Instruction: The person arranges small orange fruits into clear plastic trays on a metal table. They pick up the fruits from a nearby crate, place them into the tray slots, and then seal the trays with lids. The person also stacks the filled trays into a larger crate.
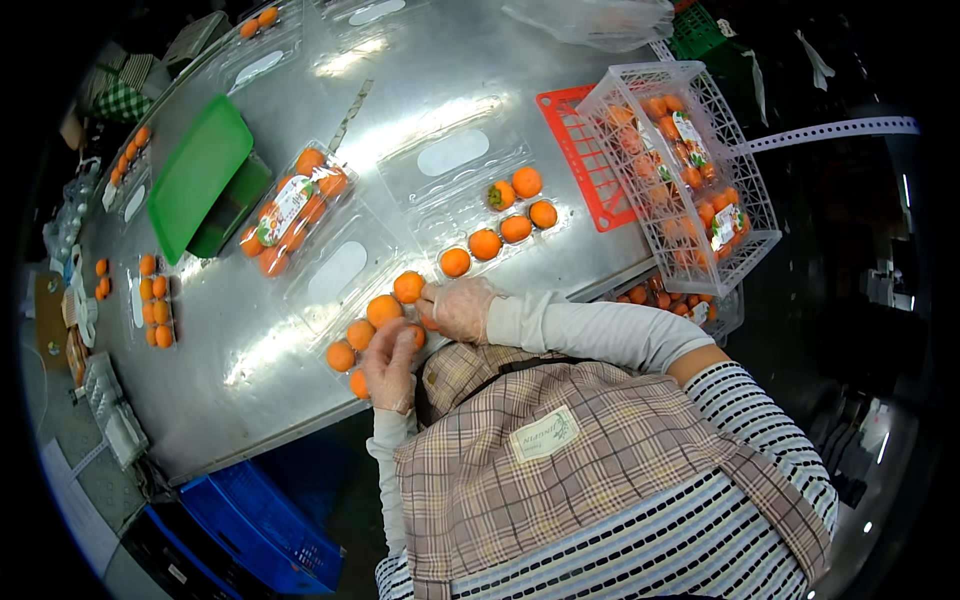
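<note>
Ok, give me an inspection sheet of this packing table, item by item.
Surface: shiny metal table, glare patches.
Job's things: open clear clamshell tray part-filled with orange fruits; second open tray holding six.
Clutter: sealed fruit pack, green trays, loose fruits at left, red crate.
Grips: left hand and right hand, gloved, both on fruits in the near tray.
Cables: nothing seen.
Surroundings: white basket of sealed packs, blue crate below.

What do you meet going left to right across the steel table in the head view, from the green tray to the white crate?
Green tray → sealed clamshell of orange fruit → open clamshell being filled under the left hand and right hand → open clamshell with six fruit → red crate → white crate of packed fruit.
</note>
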Available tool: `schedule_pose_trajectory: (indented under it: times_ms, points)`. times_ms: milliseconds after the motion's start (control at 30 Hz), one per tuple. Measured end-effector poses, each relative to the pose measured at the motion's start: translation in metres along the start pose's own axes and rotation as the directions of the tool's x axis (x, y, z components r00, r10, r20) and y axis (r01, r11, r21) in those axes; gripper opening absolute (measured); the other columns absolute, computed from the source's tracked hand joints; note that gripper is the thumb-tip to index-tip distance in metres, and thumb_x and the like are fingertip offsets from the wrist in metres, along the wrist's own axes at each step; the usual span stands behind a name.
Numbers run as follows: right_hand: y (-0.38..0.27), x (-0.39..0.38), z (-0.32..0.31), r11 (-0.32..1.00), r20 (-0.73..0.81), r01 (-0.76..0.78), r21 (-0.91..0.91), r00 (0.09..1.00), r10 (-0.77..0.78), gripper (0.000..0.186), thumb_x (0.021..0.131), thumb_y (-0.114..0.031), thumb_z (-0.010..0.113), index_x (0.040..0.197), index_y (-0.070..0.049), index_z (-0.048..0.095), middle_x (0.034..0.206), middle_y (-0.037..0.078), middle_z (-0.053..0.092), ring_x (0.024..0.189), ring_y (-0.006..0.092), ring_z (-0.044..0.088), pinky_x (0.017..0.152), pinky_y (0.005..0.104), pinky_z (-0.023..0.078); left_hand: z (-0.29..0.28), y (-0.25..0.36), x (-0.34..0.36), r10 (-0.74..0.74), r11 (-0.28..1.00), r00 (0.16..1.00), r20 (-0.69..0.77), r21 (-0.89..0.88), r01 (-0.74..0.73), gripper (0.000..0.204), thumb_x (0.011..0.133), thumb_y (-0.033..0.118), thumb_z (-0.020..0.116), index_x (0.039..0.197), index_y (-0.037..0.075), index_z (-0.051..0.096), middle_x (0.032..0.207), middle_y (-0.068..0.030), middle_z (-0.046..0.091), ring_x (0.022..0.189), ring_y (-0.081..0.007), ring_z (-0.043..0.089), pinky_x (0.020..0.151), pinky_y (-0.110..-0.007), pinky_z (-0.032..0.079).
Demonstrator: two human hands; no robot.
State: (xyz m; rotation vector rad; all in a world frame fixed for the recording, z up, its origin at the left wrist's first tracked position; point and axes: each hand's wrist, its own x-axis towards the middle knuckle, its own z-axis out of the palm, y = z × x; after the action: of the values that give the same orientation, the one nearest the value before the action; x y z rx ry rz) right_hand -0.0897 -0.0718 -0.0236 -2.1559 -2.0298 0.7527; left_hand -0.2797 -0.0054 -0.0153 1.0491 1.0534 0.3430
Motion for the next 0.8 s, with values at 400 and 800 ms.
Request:
schedule_pose_trajectory:
  times_ms: [400,800]
  points:
    - [0.021,-0.012,-0.008,0.953,-0.027,0.008,0.304,1.0,0.001,0.028,0.092,-0.031,0.063,0.117,-0.019,0.068,0.11,0.007,0.066,0.099,0.0304,0.068,0.081,0.0444,0.055,0.02,0.015,0.025,0.103,0.952,0.988,0.116,0.277,-0.132,0.033,0.099,0.013,0.065,0.129,0.0,0.061,0.11,-0.0061,0.068,0.102,-0.0145,0.063,0.093,-0.029,0.051]
    - [0.029,-0.006,-0.004,0.966,0.118,-0.112,0.234,0.989,0.086,0.025,0.086,-0.032,0.07,0.105,-0.017,0.074,0.097,0.009,0.07,0.089,0.034,0.07,0.075,0.0463,0.056,0.036,0.025,0.035,0.134,0.967,0.975,0.179,0.189,-0.168,0.031,0.098,0.01,0.065,0.128,-0.001,0.062,0.106,-0.0075,0.069,0.094,-0.0131,0.064,0.086,-0.027,0.052]
